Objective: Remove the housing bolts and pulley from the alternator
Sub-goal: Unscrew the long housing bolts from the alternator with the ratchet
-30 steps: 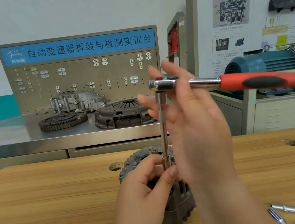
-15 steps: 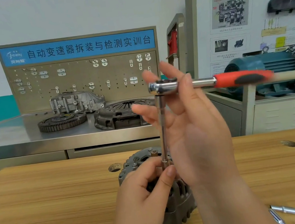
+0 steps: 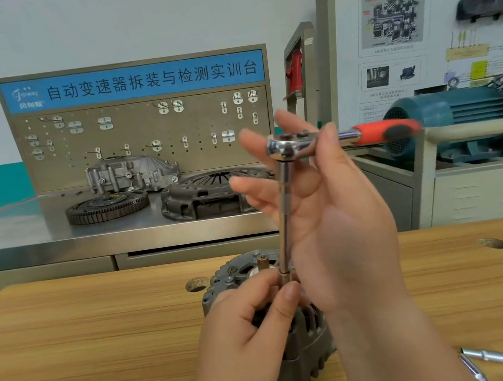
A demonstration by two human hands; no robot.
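Note:
A grey alternator (image 3: 307, 345) stands on the wooden table (image 3: 87, 337), partly hidden by both hands. A long chrome extension bar (image 3: 285, 217) rises from it to a ratchet head (image 3: 282, 145), whose red and black handle (image 3: 385, 131) points right. My left hand (image 3: 239, 334) pinches the socket (image 3: 285, 278) at the bar's foot between thumb and fingers. My right hand (image 3: 337, 227) holds the ratchet head, thumb on its neck and fingers spread behind it. The bolt under the socket is hidden.
Two silver metal pieces (image 3: 486, 357) lie at the table's front right. Round holes (image 3: 196, 284) (image 3: 492, 243) are cut in the tabletop. Behind is a steel bench with a clutch cover (image 3: 209, 192), a toothed flywheel (image 3: 106, 205) and a housing (image 3: 127, 173). A blue motor (image 3: 456, 114) sits right.
The ratchet handle has swung round, looking shorter now, while my right hand's fingers shifted on the head. My left hand stays on the socket.

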